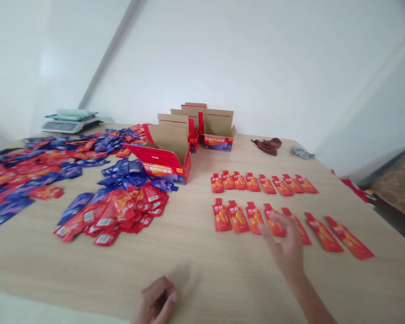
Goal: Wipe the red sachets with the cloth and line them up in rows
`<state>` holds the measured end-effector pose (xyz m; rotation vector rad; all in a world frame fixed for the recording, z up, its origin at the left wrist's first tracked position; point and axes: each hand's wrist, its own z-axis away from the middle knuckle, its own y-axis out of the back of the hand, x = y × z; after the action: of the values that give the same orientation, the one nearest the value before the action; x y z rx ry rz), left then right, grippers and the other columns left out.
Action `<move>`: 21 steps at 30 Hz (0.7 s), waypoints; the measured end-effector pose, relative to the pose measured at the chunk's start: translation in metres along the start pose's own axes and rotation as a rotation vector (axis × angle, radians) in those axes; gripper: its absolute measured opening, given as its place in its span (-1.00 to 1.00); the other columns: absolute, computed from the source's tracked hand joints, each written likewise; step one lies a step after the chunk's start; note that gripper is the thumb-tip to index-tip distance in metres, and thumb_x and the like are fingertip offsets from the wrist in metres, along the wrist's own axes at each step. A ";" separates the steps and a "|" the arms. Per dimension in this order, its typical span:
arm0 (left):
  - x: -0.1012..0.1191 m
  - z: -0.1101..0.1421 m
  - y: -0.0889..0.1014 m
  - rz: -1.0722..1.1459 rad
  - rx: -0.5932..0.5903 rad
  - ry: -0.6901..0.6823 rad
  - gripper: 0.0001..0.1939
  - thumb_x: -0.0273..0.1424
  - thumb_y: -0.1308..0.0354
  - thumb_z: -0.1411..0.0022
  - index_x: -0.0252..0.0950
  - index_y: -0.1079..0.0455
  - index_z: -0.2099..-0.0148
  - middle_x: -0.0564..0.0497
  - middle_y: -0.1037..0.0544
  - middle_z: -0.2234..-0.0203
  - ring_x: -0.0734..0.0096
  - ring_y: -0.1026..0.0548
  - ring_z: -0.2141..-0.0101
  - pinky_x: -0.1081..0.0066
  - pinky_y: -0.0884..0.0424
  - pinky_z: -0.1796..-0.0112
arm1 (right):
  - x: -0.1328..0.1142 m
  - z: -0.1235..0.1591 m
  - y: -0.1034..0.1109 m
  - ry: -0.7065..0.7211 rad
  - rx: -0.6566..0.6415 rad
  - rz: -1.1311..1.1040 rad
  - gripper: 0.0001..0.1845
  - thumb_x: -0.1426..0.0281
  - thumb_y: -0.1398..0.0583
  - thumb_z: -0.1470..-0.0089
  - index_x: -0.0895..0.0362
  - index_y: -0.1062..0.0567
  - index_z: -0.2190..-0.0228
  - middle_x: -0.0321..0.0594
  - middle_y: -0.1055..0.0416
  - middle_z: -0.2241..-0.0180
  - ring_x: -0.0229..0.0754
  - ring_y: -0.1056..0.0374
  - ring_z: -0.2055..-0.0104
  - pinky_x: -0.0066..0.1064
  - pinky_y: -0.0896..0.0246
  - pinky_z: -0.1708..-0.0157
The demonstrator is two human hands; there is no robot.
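My right hand (287, 249) hovers over the front row of red drink pouches, thumb and fingers apart, partly hiding a red pouch (273, 223) and its neighbour. It looks slightly blurred, and I see nothing held in it. Two rows of red pouches lie face up with their spouts pointing away: the front row includes a red pouch (238, 217), the back row another red pouch (253, 182). My left hand (156, 300) rests near the table's front edge, fingers curled in, with nothing visible in it. Beyond it lies a heap of red pouches (114, 211).
Blue pouches (128, 171) sit behind the red heap, beside an open carton (165, 162). More open cartons, including one carton (219, 135), stand behind. A mixed pile (47, 166) spreads left towards a scale (67, 125). A brown cloth (268, 146) and grey item (302, 152) lie back right.
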<state>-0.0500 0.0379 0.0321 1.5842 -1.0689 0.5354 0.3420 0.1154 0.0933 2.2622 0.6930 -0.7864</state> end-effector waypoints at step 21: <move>-0.017 0.017 0.006 0.205 0.080 0.074 -0.33 0.21 -0.01 -0.42 -0.24 -0.44 0.43 -0.06 -0.51 0.56 0.35 -0.49 0.50 0.41 -0.38 0.43 | -0.159 0.029 -0.362 -0.141 -0.562 -0.162 -0.52 0.02 -0.10 -0.35 0.16 -0.51 0.04 0.04 -0.55 0.10 0.03 -0.49 0.05 -0.22 -0.35 -0.02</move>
<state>-0.0666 0.0280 0.0161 1.5198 -1.1729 0.7777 -0.0096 0.2920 0.0423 1.6462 0.9063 -0.7086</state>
